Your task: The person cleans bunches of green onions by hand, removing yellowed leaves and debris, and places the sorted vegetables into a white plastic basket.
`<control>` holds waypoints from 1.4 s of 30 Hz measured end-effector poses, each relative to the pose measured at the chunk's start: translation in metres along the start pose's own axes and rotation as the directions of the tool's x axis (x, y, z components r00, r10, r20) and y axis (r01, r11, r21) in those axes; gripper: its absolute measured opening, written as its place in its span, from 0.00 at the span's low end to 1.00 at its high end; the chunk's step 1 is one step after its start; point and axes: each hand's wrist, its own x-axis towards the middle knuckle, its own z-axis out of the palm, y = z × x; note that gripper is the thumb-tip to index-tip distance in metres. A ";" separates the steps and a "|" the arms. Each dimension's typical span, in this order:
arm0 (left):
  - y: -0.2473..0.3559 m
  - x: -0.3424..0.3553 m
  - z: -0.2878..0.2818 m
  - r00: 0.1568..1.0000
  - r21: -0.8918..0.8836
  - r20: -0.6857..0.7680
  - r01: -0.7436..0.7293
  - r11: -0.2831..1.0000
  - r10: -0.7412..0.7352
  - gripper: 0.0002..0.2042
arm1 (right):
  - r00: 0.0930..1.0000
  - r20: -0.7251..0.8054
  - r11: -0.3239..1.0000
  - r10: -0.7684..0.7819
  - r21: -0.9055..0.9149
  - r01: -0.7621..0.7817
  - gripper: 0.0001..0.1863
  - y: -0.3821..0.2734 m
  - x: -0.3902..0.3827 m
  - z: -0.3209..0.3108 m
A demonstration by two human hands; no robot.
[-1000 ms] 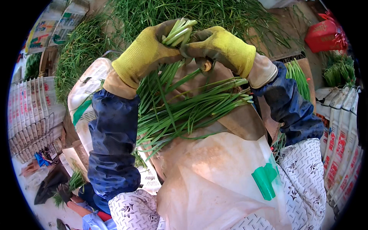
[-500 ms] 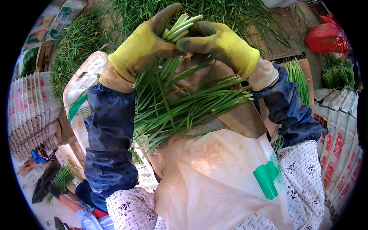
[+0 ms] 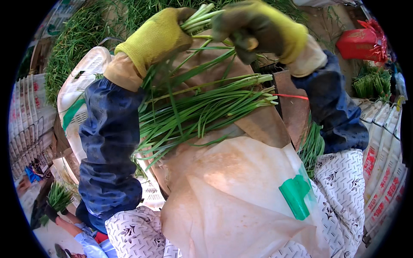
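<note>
Both my hands wear yellow gloves with dark, soiled palms. My left hand (image 3: 161,36), at the upper middle, is closed round a small bunch of chives (image 3: 202,18); their pale stem ends point right and the green leaves hang below. Close to those stem ends is my right hand (image 3: 269,30), its fingers curled and slightly blurred. A small yellowish spot shows among them, and what they hold is hidden. Below the hands, a pile of loose chives (image 3: 193,112) lies across the brown cloth (image 3: 262,129) over my lap, white ends to the right.
A whitish plastic sheet (image 3: 223,180) with green tape covers my lap. Left of my arm stands a white plastic chair (image 3: 84,73). Heaps of chives (image 3: 77,47) lie beyond. A red box (image 3: 359,43) is at the far right. Another person's arm (image 3: 71,228) shows at lower left.
My right hand has moved right and turned, away from the left hand's fingers. The left hand still grips the bunch. The whole view has shifted slightly.
</note>
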 end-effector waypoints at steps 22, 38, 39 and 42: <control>0.026 -0.002 -0.014 0.997 -0.342 -0.049 -0.079 0.936 0.066 0.25 | 0.909 -0.364 0.943 0.203 0.323 -0.081 0.21 -0.012 0.007 0.017; 0.011 -0.016 -0.049 0.996 -0.109 0.000 0.093 0.990 -0.093 0.28 | 0.935 -0.352 0.883 0.050 0.452 0.123 0.17 -0.017 -0.006 -0.020; 0.015 -0.019 -0.053 0.993 -0.152 -0.048 0.102 0.983 -0.110 0.26 | 0.891 -0.450 0.980 -0.064 0.141 0.141 0.16 -0.006 -0.013 -0.055; 0.022 -0.030 -0.071 0.997 -0.074 -0.065 0.023 0.997 -0.028 0.25 | 0.650 -0.723 0.912 -0.235 -0.395 -0.110 0.30 -0.023 0.019 -0.035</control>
